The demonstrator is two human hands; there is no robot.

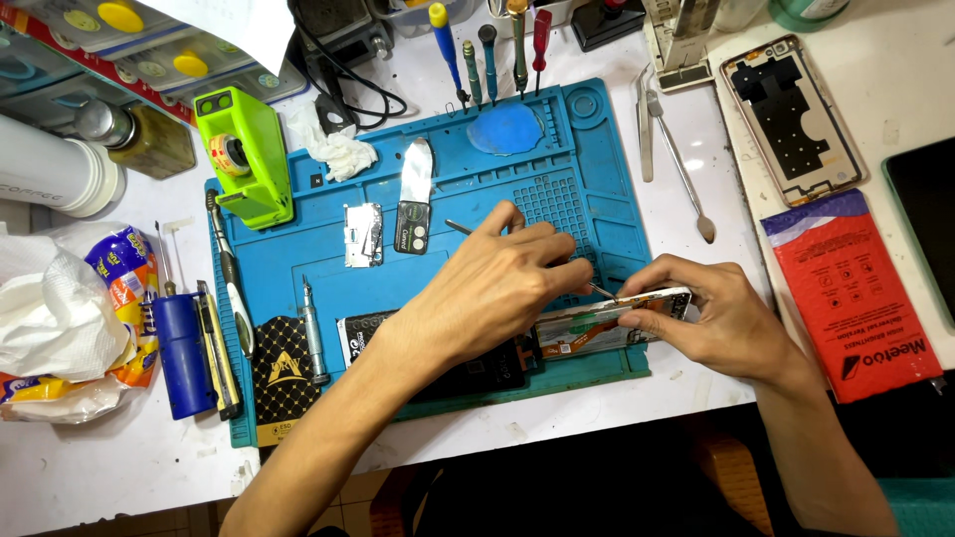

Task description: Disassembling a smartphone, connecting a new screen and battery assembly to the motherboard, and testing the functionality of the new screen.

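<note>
Working hands: both are busy over the opened phone [607, 326] near the front right corner of the blue mat [298, 268].
Left hand [502, 283]: fingers curled together, pinched on a thin metal tool [468, 230]; the tip points into the phone.
Right hand [711, 318]: fingers closed on the right end of the phone, holding it tipped up on its edge.
Phone: its back is off, and you can see the inside parts, some orange and green.
Done so far: the phone looks already opened, and small parts [364, 236] lie out in the middle of the mat.
Left to do: it seems to be in the middle of the job, since the phone is open and the tool is poking inside. How much more there is I cannot tell.
Phone back cover [793, 117]: lies on the white table [99, 467], near the far right corner, well apart from the hands.
Red packet [851, 293]: on the table, just beside the right hand.
Screwdrivers [487, 55]: in a row at the far edge of the mat.
Green tape holder [244, 154]: at the far left corner of the mat.
Blue screwdriver handle [182, 353]: off the left edge of the mat.
</note>
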